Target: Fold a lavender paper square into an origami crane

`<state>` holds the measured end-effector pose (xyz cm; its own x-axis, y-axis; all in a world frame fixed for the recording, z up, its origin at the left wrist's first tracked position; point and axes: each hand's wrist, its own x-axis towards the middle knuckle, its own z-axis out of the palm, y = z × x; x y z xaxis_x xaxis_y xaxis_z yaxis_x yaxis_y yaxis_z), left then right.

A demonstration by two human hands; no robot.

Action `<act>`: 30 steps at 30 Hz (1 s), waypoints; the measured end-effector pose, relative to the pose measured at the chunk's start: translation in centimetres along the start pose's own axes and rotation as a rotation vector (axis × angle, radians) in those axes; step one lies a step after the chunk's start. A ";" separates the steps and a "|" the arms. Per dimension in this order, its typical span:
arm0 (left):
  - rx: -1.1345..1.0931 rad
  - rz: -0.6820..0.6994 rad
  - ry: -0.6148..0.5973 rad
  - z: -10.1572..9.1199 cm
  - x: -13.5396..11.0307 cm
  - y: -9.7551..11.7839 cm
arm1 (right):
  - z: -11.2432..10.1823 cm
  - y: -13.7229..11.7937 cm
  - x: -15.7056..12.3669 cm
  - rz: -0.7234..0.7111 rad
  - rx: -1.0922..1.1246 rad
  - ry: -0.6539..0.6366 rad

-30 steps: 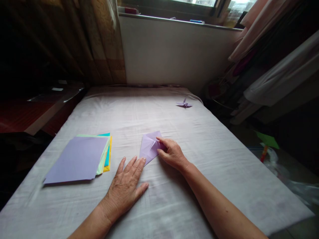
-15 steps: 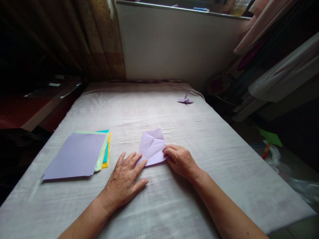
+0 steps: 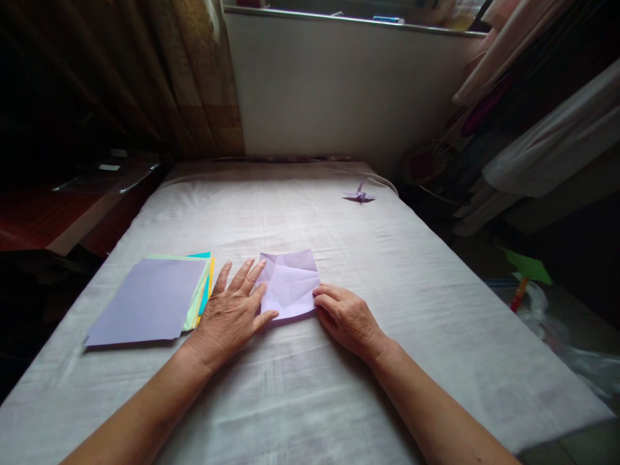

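A creased light-purple sheet of origami paper (image 3: 290, 284) lies on the cloth in front of me. My left hand (image 3: 235, 303) rests palm down with its fingers spread, and the fingertips and thumb touch the sheet's left edge. At the opposite side, my right hand (image 3: 346, 316) is closed, its thumb and fingers pinching the lower right edge. Fold lines cross the sheet, and its upper left corner shows a darker triangular crease. Parts of the left edge are hidden under my left fingers.
Left of my hands is a stack of coloured paper (image 3: 150, 300), purple on top. A folded purple paper crane (image 3: 360, 195) sits near the far right corner of the cloth-covered table (image 3: 261, 206). Clothes (image 3: 557, 142) hang at the right; a curtain (image 3: 208, 84) hangs at the back left.
The sheet's left flap has been unfolded, so the paper is now squarish and wider. My left hand has moved left and up, while my right hand keeps its pinch with a slight shift.
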<state>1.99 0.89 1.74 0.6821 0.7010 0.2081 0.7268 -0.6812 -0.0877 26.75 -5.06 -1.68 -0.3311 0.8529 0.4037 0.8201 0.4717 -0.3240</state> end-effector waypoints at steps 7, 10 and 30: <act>-0.054 0.033 0.004 2.0 -1.9 -2.6 | 0.0 0.4 -0.3 -0.016 -0.050 0.020; -0.118 0.119 -0.056 3.1 -2.1 -3.6 | 0.1 0.7 -0.5 -0.014 -0.104 0.029; -0.120 -0.029 -0.075 2.0 -2.8 -0.2 | 0.7 -1.1 0.1 0.039 -0.195 0.065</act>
<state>0.07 -0.52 -0.74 0.6686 0.7312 0.1355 0.7342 -0.6780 0.0357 25.52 -5.35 -1.87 -0.2720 0.8502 0.4508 0.9086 0.3811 -0.1707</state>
